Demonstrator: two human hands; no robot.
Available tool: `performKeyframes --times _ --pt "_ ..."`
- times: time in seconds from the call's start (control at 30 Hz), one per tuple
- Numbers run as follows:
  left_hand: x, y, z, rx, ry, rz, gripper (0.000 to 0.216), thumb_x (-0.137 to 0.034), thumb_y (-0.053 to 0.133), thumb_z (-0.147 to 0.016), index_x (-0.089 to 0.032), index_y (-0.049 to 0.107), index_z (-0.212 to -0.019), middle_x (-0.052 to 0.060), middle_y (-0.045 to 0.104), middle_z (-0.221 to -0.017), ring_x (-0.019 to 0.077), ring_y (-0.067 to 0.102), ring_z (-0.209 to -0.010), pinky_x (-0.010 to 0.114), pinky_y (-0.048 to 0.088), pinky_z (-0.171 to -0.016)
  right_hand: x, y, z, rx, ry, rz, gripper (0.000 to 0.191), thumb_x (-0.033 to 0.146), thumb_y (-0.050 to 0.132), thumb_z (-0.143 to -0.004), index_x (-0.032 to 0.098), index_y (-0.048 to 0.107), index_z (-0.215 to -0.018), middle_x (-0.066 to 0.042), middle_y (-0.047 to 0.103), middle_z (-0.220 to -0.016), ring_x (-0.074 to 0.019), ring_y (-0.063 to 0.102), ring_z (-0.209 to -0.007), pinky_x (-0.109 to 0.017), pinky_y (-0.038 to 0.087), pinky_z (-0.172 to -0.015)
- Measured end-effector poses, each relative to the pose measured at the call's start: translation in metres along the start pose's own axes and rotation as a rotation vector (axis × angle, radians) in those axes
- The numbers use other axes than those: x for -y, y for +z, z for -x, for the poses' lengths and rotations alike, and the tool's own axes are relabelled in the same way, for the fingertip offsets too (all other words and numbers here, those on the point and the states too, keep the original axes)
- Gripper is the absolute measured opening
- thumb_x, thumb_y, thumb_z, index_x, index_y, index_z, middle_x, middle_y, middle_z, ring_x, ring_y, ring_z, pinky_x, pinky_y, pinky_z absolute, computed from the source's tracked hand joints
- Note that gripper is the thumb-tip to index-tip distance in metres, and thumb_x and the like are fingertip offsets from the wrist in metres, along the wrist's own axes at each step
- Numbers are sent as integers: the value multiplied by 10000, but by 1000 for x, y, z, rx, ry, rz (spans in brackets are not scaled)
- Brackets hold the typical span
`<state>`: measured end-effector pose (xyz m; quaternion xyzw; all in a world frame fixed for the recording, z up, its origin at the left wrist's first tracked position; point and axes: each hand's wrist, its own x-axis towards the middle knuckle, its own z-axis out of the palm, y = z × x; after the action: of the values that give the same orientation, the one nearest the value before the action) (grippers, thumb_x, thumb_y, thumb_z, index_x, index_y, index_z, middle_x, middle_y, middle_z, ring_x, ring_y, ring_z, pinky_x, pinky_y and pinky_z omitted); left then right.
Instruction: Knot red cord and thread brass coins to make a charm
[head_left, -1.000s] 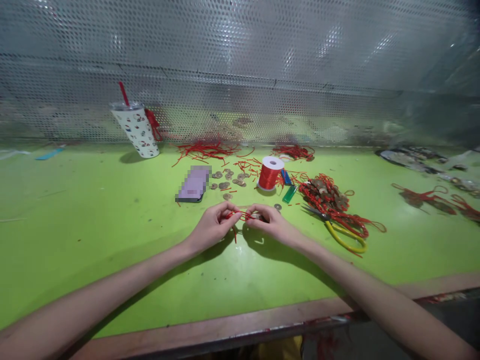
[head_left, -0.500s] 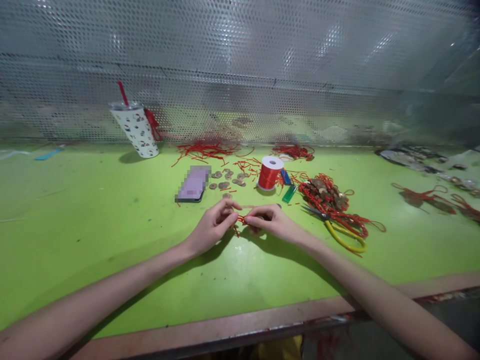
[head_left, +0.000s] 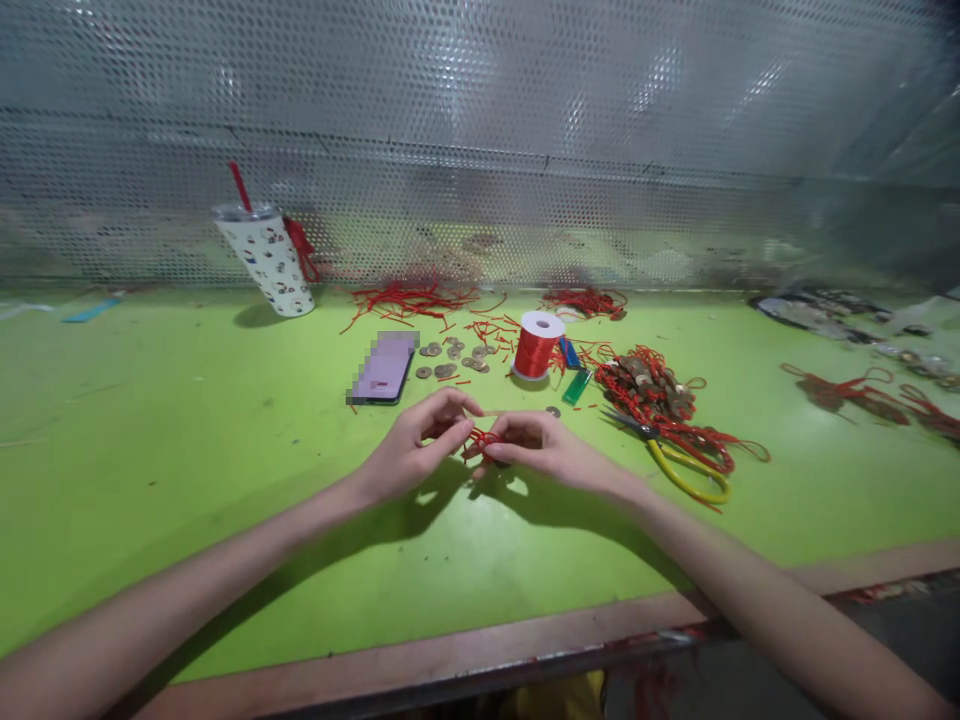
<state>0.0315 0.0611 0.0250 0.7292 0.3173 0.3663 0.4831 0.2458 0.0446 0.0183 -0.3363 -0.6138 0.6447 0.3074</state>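
My left hand (head_left: 416,448) and my right hand (head_left: 541,446) meet over the middle of the green table (head_left: 187,420), raised a little above it. Both pinch a small knot of red cord (head_left: 480,441) between their fingertips. My left thumb and forefinger close on its left end, and my right fingers curl round its right end. What else the right hand may enclose is hidden.
Behind the hands lie a phone (head_left: 384,368), loose coins (head_left: 450,360), a red thread spool (head_left: 537,345), a green lighter (head_left: 577,386), a pile of corded coins (head_left: 652,385) and yellow-handled scissors (head_left: 686,470). A cup with a straw (head_left: 266,255) stands back left. Perforated metal wall behind.
Both hands have lifted slightly off the table and closed in on each other. The cord between them has bunched into a shorter knot.
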Motion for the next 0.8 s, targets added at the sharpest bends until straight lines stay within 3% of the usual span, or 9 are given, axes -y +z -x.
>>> performKeyframes --times 0.1,0.23,0.43,0.57,0.67,0.8 --pt "1 -6 -4 37 -5 -56 185 -342 576 -955 -176 603 -1031 -19 578 -746 120 524 -632 242 410 -574 4 2 1 33 0 2 271 439 667 -922 173 612 -919 -38 679 -866 -136 618 -679 -316 479 -709" --pt "8 -11 -7 71 46 -121 188 -326 572 -954 -176 596 -1064 -3 610 -790 130 573 -670 251 469 -608 8 1 4 -105 -7 161 272 458 622 -950 187 643 -948 0 581 -805 -134 500 -698 -283 379 -638" --pt "17 -9 -5 127 147 -250 187 -279 534 -982 -165 574 -1125 6 639 -765 137 595 -658 247 474 -599 4 0 0 -161 -36 294 290 459 643 -925 189 747 -949 -55 685 -884 -171 535 -751 -315 378 -656" --pt "15 -9 -5 34 232 -383 173 -261 568 -973 -168 620 -1109 55 675 -925 142 609 -713 249 479 -615 -3 -1 -4 -219 -23 280 282 440 672 -901 177 755 -960 -69 719 -873 -182 578 -741 -327 404 -665" --pt "14 -10 -7 -49 322 -489 138 -267 611 -949 -175 681 -1023 108 610 -1128 186 620 -894 292 514 -726 -5 -1 -5 -259 -39 292 272 424 682 -896 172 759 -965 -82 736 -901 -194 606 -774 -339 424 -705" --pt "16 -10 -7 -40 328 -566 134 -276 608 -950 -182 700 -974 120 563 -1190 242 601 -1043 414 498 -939 -5 -1 -4 -248 -87 306 263 423 679 -901 183 764 -963 -80 737 -924 -197 608 -803 -337 434 -725"
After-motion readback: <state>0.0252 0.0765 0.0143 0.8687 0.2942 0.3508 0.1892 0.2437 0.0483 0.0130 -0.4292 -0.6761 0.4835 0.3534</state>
